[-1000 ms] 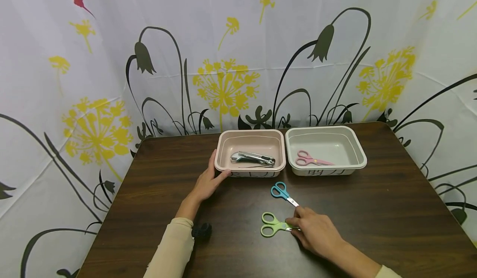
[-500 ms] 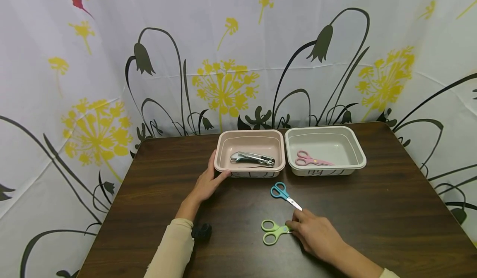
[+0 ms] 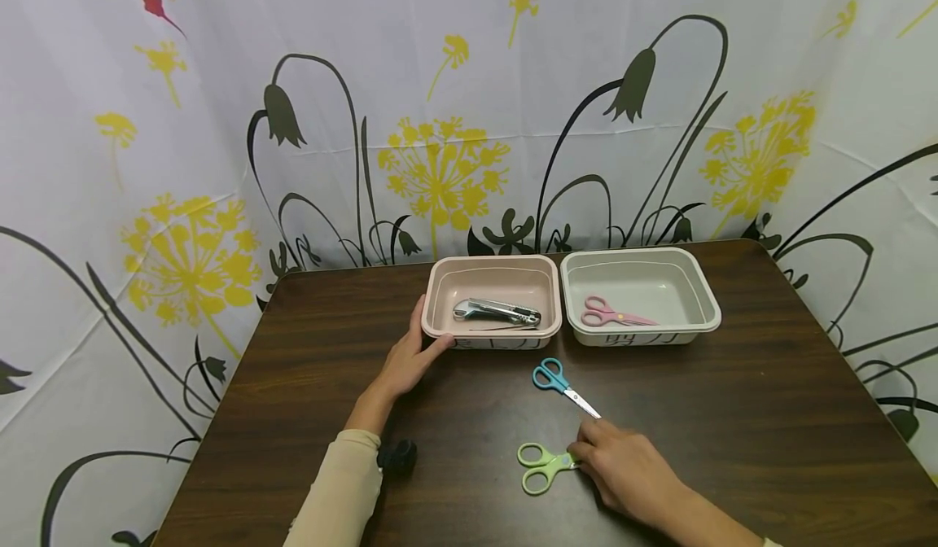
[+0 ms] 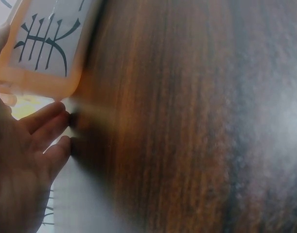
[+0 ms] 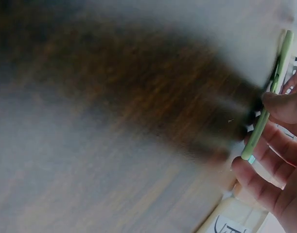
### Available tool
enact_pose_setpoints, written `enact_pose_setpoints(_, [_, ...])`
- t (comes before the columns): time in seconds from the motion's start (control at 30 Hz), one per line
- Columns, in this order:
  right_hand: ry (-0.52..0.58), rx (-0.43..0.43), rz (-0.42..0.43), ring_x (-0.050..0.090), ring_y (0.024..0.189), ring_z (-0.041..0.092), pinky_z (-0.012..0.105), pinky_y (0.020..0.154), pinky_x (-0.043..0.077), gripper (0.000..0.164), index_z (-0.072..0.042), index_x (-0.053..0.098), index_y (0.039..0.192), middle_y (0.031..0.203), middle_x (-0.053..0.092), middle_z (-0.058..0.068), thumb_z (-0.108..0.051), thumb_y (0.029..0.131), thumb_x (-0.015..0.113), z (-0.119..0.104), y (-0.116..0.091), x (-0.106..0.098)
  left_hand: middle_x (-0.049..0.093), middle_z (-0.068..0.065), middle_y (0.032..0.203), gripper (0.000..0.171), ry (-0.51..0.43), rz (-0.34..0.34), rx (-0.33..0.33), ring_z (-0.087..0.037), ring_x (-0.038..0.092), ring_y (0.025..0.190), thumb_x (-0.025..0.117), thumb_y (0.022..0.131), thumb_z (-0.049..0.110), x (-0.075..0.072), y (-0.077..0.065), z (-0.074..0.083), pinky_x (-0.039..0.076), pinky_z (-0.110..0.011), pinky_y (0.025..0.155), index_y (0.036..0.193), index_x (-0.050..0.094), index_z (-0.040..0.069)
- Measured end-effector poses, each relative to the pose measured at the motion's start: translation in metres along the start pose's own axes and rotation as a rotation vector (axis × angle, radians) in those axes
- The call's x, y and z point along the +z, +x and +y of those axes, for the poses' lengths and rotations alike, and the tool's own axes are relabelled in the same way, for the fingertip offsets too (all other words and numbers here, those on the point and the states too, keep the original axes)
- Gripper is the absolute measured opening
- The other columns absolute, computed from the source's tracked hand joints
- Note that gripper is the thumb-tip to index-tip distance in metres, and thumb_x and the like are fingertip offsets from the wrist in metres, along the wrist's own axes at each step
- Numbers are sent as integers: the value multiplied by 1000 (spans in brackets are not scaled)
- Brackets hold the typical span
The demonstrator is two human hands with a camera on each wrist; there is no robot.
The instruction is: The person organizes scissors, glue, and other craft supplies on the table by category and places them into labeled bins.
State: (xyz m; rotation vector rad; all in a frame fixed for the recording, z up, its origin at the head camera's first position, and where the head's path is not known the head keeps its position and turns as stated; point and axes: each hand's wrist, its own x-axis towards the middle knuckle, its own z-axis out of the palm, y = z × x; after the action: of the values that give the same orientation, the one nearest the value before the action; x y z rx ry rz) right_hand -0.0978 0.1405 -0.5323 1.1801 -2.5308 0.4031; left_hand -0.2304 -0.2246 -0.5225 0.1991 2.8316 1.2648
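Observation:
My left hand (image 3: 401, 364) rests against the left front corner of a pink plastic container (image 3: 491, 342), thumb along the front rim and fingers along the left wall. Inside that container lies a silver box cutter (image 3: 498, 312). With thumb and fingertips, my right hand (image 3: 632, 472) pinches green-handled scissors (image 3: 560, 462) at the blade end, so their blades are mostly hidden and the handle loops point left. The right wrist view shows these scissors edge-on between thumb and fingers. Just beyond the right hand, blue-handled scissors (image 3: 560, 386) lie on the table, blade tips right at the knuckles.
A white container (image 3: 645, 339) stands right of the pink one, with pink-handled scissors (image 3: 608, 317) in it. Both have lettered labels in front. The dark wooden table (image 3: 747, 417) backs onto a flower-print curtain (image 3: 469, 67). A black device (image 3: 397, 456) sits at the left wrist.
The green scissors have turned slightly and slid toward the table's near side along with my right hand, uncovering more of the blue scissors' blades. My left hand has stayed at the pink container.

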Motion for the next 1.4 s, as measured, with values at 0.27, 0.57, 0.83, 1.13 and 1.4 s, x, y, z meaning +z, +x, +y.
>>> enact_pose_setpoints(0.27, [25,-15,-10,50,74,5,24,51,42,10,-22,70,88,84,50,-13,-17,80,74,-8,-5,-5,36,-16,153,90,-6,-4,1,-40,42,133,58,93,57,-1,0,1,33,-59,102,158,0,36])
enact_pose_setpoints(0.57, [48,3,13,54,76,4,22,53,44,21,-22,70,94,89,54,-13,-13,77,79,-5,2,-26,37,-16,153,89,-8,-4,7,-40,42,133,58,93,56,-1,0,2,33,-59,102,157,-1,37])
enact_pose_setpoints(0.83, [-2,86,42,56,79,7,26,52,47,23,-19,73,98,88,58,-12,-13,78,80,24,18,-53,37,-16,153,90,-8,-6,5,-39,41,133,58,92,57,0,1,1,32,-59,103,157,0,37])
enact_pose_setpoints(1.13, [-74,165,70,62,89,14,35,54,50,26,-14,75,105,96,66,-4,-10,80,76,62,31,-74,37,-17,153,90,-8,-4,1,-39,42,133,58,92,57,0,2,1,32,-59,103,157,0,37])
enact_pose_setpoints(1.4, [-97,269,85,64,91,21,41,55,49,27,-12,75,109,98,69,1,-9,81,75,91,39,-82,37,-17,153,89,-7,-7,1,-39,42,133,58,93,57,0,1,1,32,-59,103,157,0,37])
